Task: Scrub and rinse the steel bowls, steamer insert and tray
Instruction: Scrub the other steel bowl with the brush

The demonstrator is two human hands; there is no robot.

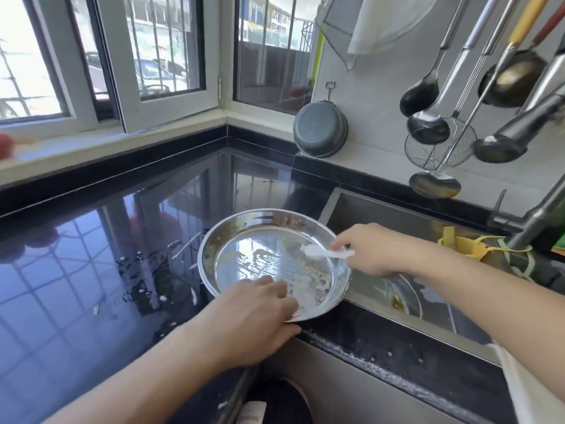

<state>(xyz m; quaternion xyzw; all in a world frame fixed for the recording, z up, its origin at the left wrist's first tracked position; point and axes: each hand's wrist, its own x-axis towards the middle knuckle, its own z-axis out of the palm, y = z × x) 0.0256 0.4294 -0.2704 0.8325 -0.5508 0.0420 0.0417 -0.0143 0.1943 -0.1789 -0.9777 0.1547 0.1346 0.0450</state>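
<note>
A round shallow steel tray (238, 237), wet with droplets, lies on the black counter (91, 255), its right rim overhanging the sink. My left hand (260, 310) grips the tray's near rim, thumb under the edge and fingers inside. My right hand (376, 249) pinches a small white plastic spoon (324, 252) over the tray's right side, its bowl end pointing left and touching or just above the tray. Down in the sink (367, 209) the rim of another steel dish (406, 295) shows below my right wrist.
A faucet (538, 221) rises at the right over the sink, with yellow and green items (464, 246) beside it. Ladles and a wire skimmer (440, 148) hang on the wall. A dark grey pan (319, 130) leans in the back corner. The counter is wet with white specks.
</note>
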